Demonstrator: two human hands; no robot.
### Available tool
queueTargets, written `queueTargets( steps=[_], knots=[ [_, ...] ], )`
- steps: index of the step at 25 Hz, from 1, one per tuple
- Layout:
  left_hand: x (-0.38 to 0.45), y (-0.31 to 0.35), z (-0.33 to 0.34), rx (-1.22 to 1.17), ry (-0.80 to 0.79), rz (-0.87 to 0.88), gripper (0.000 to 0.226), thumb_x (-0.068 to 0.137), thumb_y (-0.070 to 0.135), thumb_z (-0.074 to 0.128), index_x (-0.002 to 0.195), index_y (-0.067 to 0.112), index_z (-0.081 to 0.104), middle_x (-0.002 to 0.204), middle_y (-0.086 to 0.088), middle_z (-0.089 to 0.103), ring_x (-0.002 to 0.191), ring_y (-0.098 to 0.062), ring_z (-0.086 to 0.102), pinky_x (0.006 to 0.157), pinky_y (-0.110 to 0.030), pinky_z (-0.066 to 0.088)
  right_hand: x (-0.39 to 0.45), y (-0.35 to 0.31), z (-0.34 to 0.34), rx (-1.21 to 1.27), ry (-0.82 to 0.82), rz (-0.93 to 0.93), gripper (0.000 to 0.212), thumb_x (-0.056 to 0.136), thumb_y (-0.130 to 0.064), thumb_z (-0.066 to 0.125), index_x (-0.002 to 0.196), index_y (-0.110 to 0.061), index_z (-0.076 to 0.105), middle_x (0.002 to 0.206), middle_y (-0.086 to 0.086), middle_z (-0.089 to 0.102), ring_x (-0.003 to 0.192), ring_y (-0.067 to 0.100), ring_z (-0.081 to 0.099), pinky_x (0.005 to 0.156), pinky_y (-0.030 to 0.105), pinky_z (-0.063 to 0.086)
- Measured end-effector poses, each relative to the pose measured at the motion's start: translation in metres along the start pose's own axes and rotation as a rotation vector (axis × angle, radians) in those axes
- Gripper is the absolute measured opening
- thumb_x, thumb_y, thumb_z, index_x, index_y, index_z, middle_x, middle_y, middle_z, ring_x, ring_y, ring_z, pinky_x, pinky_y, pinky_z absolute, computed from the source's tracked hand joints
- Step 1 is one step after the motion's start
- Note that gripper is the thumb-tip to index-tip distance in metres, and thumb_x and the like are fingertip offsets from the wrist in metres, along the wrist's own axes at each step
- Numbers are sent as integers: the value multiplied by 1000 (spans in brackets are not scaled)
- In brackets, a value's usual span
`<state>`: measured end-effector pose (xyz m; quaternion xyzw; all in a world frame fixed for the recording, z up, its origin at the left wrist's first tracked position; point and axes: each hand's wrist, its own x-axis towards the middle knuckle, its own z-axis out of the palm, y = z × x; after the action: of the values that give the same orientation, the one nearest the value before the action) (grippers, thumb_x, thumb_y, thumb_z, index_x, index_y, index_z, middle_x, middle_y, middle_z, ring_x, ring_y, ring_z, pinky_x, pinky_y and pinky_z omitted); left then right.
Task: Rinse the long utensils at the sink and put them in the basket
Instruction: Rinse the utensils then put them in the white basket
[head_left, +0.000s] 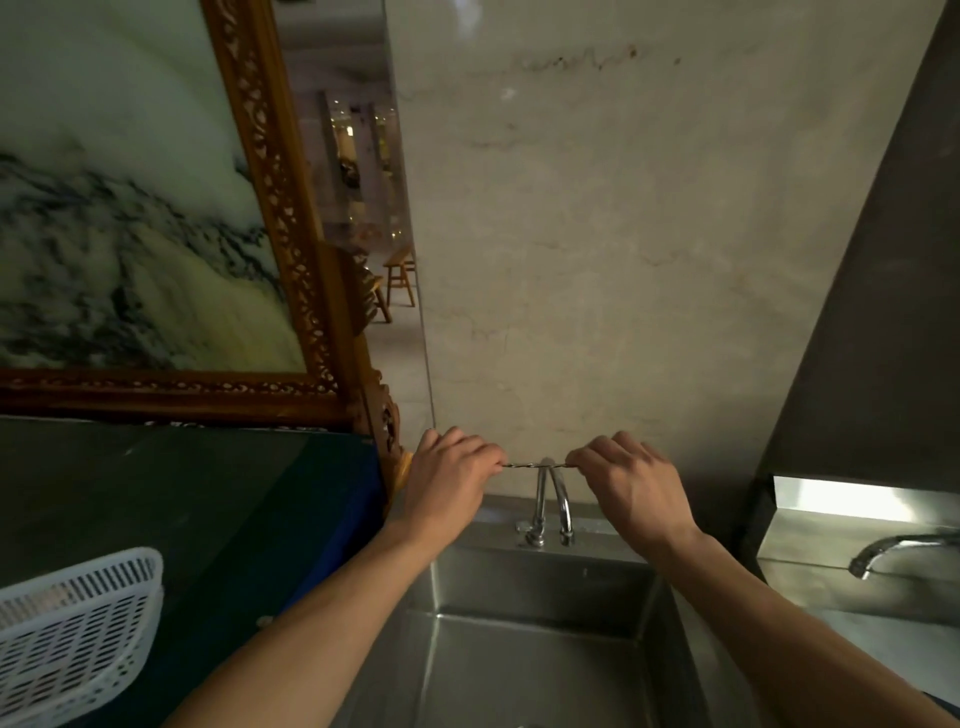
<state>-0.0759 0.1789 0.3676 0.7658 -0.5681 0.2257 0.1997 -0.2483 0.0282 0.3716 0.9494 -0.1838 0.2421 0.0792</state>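
Because both hands pinch only the far ends of the thin utensil (535, 465), my worry is a slip: wet metal held so lightly could twist out of one pinch and clatter down into the sink (519, 670), and the part of the rod that shows is slight enough that it might bow if they pull apart. The left hand (449, 480) has its fingers curled round the left end, the right hand (631, 480) curled round the right end, so the rod spans level between them, up in front of the top of the tap (553, 499) and just before the pale wall (623, 234). I see no water running, so by my guess the rinsing has yet to count for much; holding the rod that high would splash if the tap were opened hard. The basket (78, 634) sits well apart on the dark counter (208, 519) to the left, and the carry across passes close by the carved frame (291, 208), where a long end could knock. How much of the utensil lies hidden inside each fist I cannot tell.
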Motion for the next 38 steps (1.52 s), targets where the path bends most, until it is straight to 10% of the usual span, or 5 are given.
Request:
queueTargets(
  steps=[12, 17, 22, 38],
  knots=[
    [-35, -92, -48, 159, 43, -162, 13, 86, 22, 67, 94, 32, 66, 91, 15, 70, 84, -12, 55, 71, -28, 33, 76, -91, 18, 69, 57, -123, 25, 77, -6, 74, 99, -20, 73, 89, 3, 71, 81, 30, 63, 61, 37, 49],
    [-76, -171, -81, 263, 55, -269, 8, 88, 24, 66, 90, 32, 66, 85, 13, 69, 81, -17, 57, 68, -31, 34, 123, -174, 37, 135, 38, -246, 30, 86, -20, 50, 109, -21, 68, 102, 2, 68, 93, 27, 60, 73, 39, 50],
    [-129, -256, -122, 336, 24, -406, 8, 90, 26, 63, 92, 32, 68, 86, 12, 68, 84, -18, 57, 70, -32, 35, 165, -278, 56, 194, 32, -339, 33, 67, -7, 80, 96, -19, 73, 90, 3, 70, 85, 30, 65, 65, 38, 53],
    [-279, -457, -177, 355, -167, -670, 19, 94, 21, 53, 105, 33, 63, 106, 12, 65, 102, -14, 49, 86, -32, 33, 234, -527, 143, 312, -74, -499, 34, 66, -4, 83, 95, -20, 76, 86, 1, 72, 77, 24, 65, 59, 34, 54]
  ],
)
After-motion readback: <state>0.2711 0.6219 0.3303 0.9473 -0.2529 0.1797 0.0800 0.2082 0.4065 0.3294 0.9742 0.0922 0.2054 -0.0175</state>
